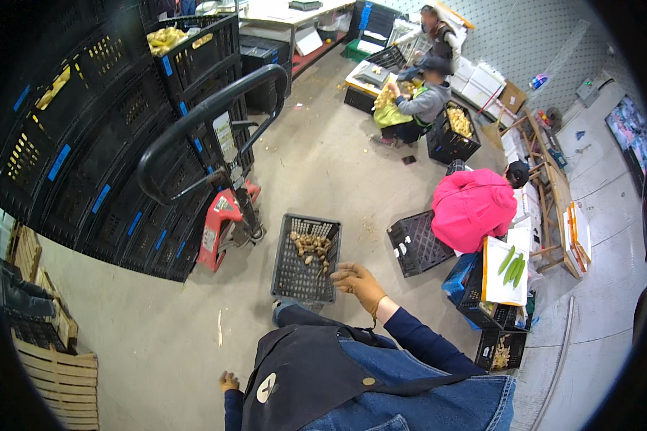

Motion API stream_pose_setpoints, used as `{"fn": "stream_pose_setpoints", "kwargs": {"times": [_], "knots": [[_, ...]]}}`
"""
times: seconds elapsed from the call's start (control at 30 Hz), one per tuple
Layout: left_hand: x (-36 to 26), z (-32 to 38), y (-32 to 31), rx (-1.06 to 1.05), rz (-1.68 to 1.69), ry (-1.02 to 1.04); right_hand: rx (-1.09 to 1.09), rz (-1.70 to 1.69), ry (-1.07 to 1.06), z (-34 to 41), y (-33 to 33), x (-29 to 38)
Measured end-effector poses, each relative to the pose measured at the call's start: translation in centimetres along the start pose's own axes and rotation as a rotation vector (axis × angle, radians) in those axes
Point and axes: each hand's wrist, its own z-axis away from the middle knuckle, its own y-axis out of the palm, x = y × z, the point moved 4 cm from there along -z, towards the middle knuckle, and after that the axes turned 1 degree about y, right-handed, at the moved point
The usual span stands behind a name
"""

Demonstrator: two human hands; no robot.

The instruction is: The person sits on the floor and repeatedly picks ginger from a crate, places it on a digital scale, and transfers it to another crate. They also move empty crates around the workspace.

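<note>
A black plastic crate (305,280) stands on the floor before me, with a heap of brown ginger-like roots (310,245) at its far end. My right hand (360,286), in a tan glove, hovers by the crate's right side with fingers spread and nothing visible in them. Low at my left side hangs my left hand (229,381), gloved too. Its fingers look loosely apart, and no object shows in it. A dark apron (307,372) over denim covers my body.
Left stand tall stacks of black crates (124,156) beside a red pallet jack (221,221). A person in pink (474,207) bends by another crate (418,245) and a white lid with green cucumber-like vegetables (512,266). Two people work farther back. Wooden pallets (59,385) lie lower left.
</note>
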Motion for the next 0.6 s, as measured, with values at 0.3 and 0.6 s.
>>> {"fn": "stream_pose_setpoints", "kwargs": {"times": [0.3,0.6], "knots": [[-8.1,-5.1,7.9,-0.034,0.300,-0.212,0.031,-0.009,-0.089,-4.3,2.0,1.6],[-18.9,-11.5,19.5,0.068,-0.235,-0.018,-0.163,-0.220,-0.180,-12.7,-5.9,6.1]]}}
